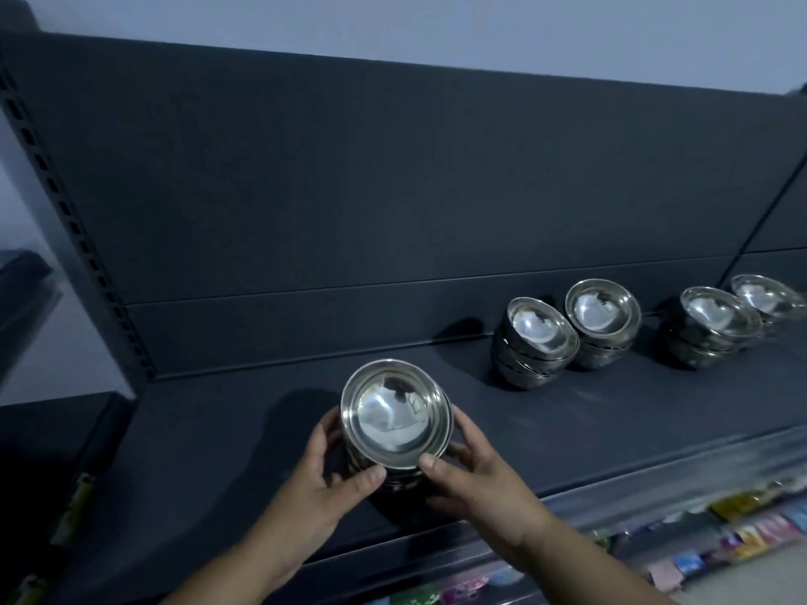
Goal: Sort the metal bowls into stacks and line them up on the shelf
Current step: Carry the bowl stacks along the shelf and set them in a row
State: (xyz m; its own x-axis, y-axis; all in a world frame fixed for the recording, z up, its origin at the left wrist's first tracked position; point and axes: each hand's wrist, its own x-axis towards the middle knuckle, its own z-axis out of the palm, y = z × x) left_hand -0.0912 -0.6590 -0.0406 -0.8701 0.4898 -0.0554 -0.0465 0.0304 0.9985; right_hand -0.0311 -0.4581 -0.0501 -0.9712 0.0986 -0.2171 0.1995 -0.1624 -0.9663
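A stack of shiny metal bowls (395, 414) stands near the front of the dark shelf (589, 412), leaning a little. My left hand (325, 478) grips its left side with the thumb at the top bowl's rim. My right hand (474, 469) grips the right side, thumb also on the rim. Farther right along the shelf stand several other bowl stacks: one (535, 342) close to another (602, 323), then a third (707, 327) and a fourth (766, 301) at the far right.
The shelf's dark back panel (393, 189) rises behind the stacks, with a slotted upright (78, 238) at the left. Below the front edge, coloured packets (720, 530) lie on a lower shelf. A lower dark shelf (52, 451) adjoins at the left.
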